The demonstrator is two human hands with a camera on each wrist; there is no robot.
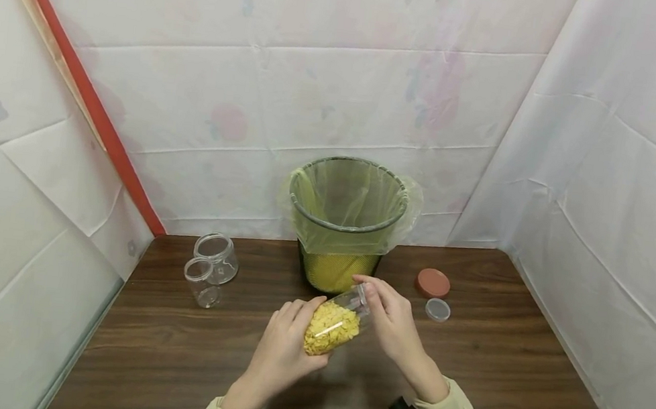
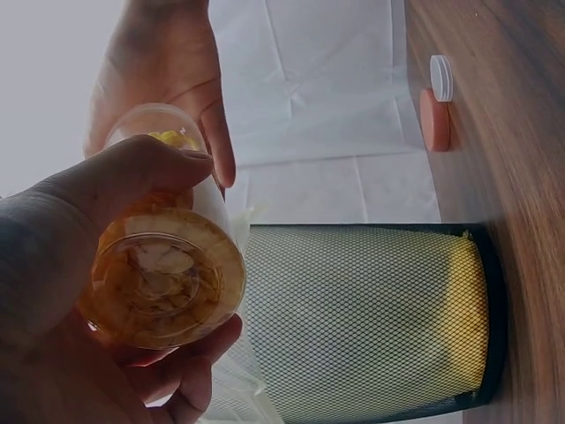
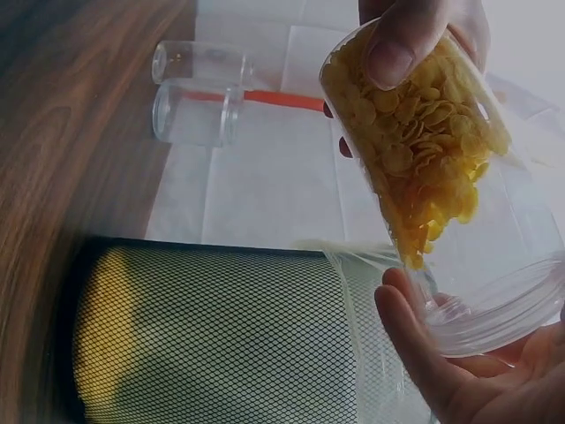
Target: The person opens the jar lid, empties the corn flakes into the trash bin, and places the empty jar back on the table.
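Observation:
A clear jar (image 1: 356,301) holds yellow flakes (image 3: 433,132) that look like corn flakes. My left hand (image 1: 287,338) grips it around the lower body, with the thumb across one side. The jar is tilted, its mouth end up and to the right. Around that ridged end my right hand (image 1: 396,323) holds it, thumb on the near side and fingers beyond. Whether a clear lid sits on the mouth, I cannot tell. In the left wrist view the jar's round base (image 2: 163,278) faces the camera, and the jar partly hides the right hand.
Behind the hands stands a mesh bin (image 1: 338,273) lined with a translucent bag (image 1: 336,239). Two clear jars, a larger (image 1: 225,267) and a smaller (image 1: 205,293), stand at the left. A red lid (image 1: 433,282) and a translucent lid (image 1: 437,309) lie right of the bin.

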